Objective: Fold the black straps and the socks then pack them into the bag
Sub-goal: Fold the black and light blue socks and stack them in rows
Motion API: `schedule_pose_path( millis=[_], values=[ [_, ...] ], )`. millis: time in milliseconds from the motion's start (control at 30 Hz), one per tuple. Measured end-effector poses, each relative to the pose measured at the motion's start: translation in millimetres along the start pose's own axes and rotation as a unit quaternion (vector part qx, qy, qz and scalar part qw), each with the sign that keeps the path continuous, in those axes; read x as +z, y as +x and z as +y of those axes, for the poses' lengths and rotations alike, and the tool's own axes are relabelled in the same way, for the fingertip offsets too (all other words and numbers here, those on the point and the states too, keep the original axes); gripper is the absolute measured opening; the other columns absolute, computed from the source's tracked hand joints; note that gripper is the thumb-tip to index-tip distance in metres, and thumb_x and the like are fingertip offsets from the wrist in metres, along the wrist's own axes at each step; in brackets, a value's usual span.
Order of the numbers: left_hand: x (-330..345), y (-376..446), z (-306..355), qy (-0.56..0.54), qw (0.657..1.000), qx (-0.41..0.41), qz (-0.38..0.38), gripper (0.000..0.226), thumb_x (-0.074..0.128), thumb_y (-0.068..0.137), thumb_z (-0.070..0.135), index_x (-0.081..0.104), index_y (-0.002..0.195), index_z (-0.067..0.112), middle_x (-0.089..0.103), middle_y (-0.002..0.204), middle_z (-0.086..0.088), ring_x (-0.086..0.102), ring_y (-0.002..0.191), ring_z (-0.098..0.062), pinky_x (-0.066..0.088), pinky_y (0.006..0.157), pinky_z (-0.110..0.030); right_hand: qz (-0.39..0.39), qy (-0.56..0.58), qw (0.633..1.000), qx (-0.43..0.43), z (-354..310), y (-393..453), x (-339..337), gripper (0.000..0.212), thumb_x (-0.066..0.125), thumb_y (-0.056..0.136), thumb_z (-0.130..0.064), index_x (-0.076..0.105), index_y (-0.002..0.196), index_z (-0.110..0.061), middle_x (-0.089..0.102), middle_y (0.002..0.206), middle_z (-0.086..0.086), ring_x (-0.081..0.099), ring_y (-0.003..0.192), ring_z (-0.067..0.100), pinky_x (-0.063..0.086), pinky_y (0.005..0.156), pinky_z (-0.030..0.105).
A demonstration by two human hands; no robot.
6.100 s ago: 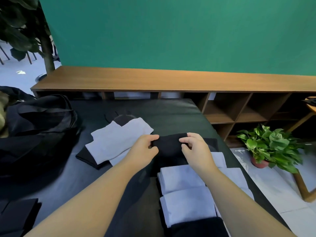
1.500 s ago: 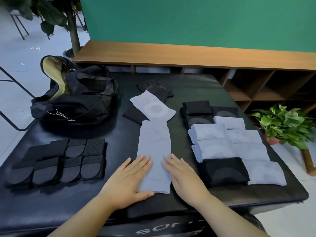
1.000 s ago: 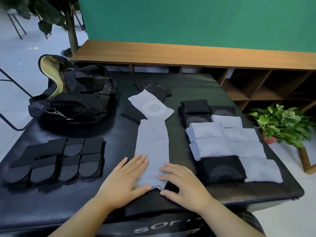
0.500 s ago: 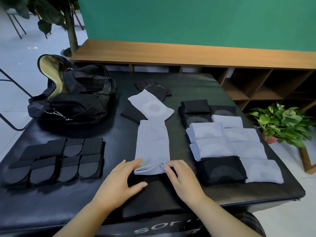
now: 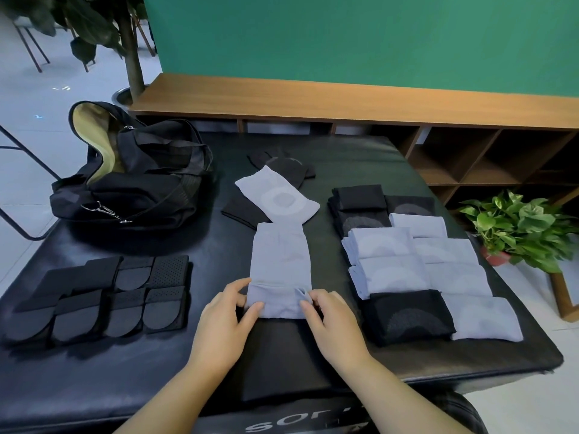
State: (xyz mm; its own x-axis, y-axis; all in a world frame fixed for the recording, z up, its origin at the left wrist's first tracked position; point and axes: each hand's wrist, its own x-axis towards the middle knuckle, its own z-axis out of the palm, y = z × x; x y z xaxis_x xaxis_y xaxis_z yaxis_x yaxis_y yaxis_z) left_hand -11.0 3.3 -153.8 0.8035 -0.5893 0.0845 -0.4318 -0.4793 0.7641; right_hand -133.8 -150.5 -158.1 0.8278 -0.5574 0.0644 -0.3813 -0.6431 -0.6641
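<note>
**Folding the grey sock's near end**

My left hand (image 5: 224,321) and right hand (image 5: 332,324) each have a grip clamped on the near end of the light grey sock (image 5: 279,264), thumb and fingers pinching the folded-over flap at its two corners. The sock lies lengthwise in the middle of the black tabletop (image 5: 360,158), its far end touching another grey sock (image 5: 277,195) that lies slanted over some black socks (image 5: 282,164).

To my right, just beside my right hand, stand the folded socks (image 5: 416,264) in two rows, grey ones and black ones; the nearest black one almost touches my wrist. To my left lie the folded black straps (image 5: 103,296), well apart from the sock. The open black bag (image 5: 131,186) sits at the far left corner. Beyond the tabletop run a wooden shelf (image 5: 344,101) and a green wall (image 5: 344,36); a potted plant (image 5: 517,227) stands on the floor at right.

Half a second ago the flap was only a small rolled lip; now it is turned further over and lies flatter on the sock.
</note>
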Motion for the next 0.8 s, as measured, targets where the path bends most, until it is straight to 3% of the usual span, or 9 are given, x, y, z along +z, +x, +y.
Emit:
schedule_pose_path(
  millis=[100,200,300,433,533,600,667,800],
  values=[
    [2,1,2,0.014,1.000,-0.001,0.006,0.029,0.056,0.092,0.033,0.050,0.120,0.027,0.056,0.087,0.016,0.049,0.098,-0.007,0.043,0.080,-0.028,0.004,-0.019,1.000,0.021,-3,6,1,0.025,0.043,0.098,-0.038,0.040,0.074,-0.030,0.046,0.069,-0.010,0.044,0.071,0.009,0.033,0.060,0.023],
    [3,4,0,0.034,0.999,-0.006,0.008,0.031,0.053,0.093,0.034,0.048,0.122,0.024,0.053,0.083,0.013,0.045,0.093,-0.007,0.044,0.080,-0.029,0.016,-0.041,0.999,0.032,-6,10,3,0.027,0.040,0.099,-0.039,0.043,0.078,-0.022,0.046,0.069,-0.009,0.045,0.072,0.014,0.033,0.061,0.028],
    [4,5,2,0.057,0.998,-0.011,0.012,0.031,0.053,0.093,0.033,0.050,0.116,0.012,0.052,0.090,0.014,0.043,0.096,-0.007,0.040,0.083,-0.027,0.035,-0.059,0.997,0.042,-8,12,4,0.035,0.040,0.099,-0.037,0.038,0.070,-0.019,0.043,0.067,-0.006,0.043,0.071,0.018,0.030,0.061,0.030],
    [4,6,3,0.072,0.997,-0.009,0.012,0.033,0.054,0.094,0.026,0.047,0.125,0.017,0.050,0.084,0.011,0.043,0.092,-0.008,0.042,0.080,-0.029,0.037,-0.086,0.995,0.044,-8,16,3,0.039,0.045,0.098,-0.036,0.030,0.065,-0.021,0.041,0.069,-0.005,0.041,0.072,0.017,0.030,0.063,0.028],
    [8,3,-4,0.111,0.992,0.047,0.032,0.023,0.050,0.094,0.015,0.054,0.116,0.018,0.054,0.108,0.005,0.044,0.103,-0.014,0.042,0.085,-0.031,0.052,-0.073,0.995,0.041,-7,17,4,0.024,0.052,0.096,-0.030,0.043,0.078,-0.016,0.043,0.080,-0.005,0.043,0.074,0.015,0.033,0.064,0.025],
    [11,2,-10,0.147,0.979,0.138,0.033,0.032,0.038,0.088,0.010,0.058,0.112,0.020,0.054,0.115,0.003,0.044,0.109,-0.016,0.043,0.087,-0.033,0.093,-0.081,0.992,0.000,-3,15,9,0.008,0.059,0.093,-0.021,0.055,0.092,-0.014,0.051,0.095,-0.003,0.049,0.082,0.016,0.044,0.070,0.027],
    [11,1,-14,0.162,0.964,0.212,0.015,0.042,0.032,0.079,0.010,0.062,0.105,0.023,0.058,0.114,0.007,0.046,0.110,-0.013,0.041,0.086,-0.032,0.119,-0.120,0.984,-0.051,5,14,16,0.019,0.066,0.084,-0.010,0.063,0.101,-0.016,0.059,0.111,-0.002,0.052,0.094,0.018,0.050,0.075,0.031],
    [9,0,-10,0.149,0.967,0.207,-0.007,0.033,0.040,0.082,0.023,0.068,0.098,0.028,0.059,0.107,0.014,0.047,0.109,-0.005,0.039,0.085,-0.029,0.097,-0.130,0.984,-0.073,5,13,18,0.035,0.053,0.079,-0.009,0.065,0.110,-0.021,0.062,0.123,-0.007,0.053,0.119,0.016,0.045,0.088,0.035]
  ],
)
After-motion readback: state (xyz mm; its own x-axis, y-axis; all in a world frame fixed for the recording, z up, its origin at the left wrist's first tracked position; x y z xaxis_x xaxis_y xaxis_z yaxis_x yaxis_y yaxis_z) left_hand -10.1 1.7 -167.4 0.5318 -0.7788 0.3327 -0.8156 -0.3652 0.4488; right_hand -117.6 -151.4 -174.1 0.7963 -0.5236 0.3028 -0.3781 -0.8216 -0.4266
